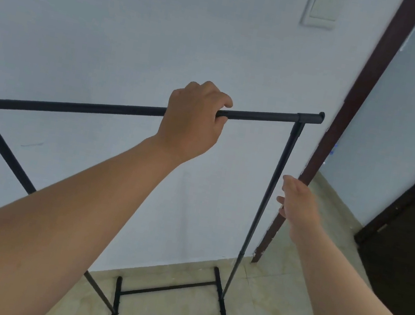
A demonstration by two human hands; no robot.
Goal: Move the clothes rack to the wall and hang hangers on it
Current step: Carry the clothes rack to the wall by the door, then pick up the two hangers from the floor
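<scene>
A black metal clothes rack point(262, 117) stands close to the pale wall point(112, 31), its top bar running from the left edge to the upper right. My left hand point(193, 122) is shut around the top bar, right of its middle. My right hand point(298, 204) is open beside the rack's right upright post point(267, 195), fingers spread, close to the post but not gripping it. The rack's base rails point(170, 308) rest on the tiled floor below. No hangers are in view.
A dark brown door frame point(352, 104) runs diagonally just right of the rack. A dark door point(411, 246) lies at the far right. A light switch plate point(323, 6) sits high on the wall. Beige floor tiles point(272, 305) spread around the base.
</scene>
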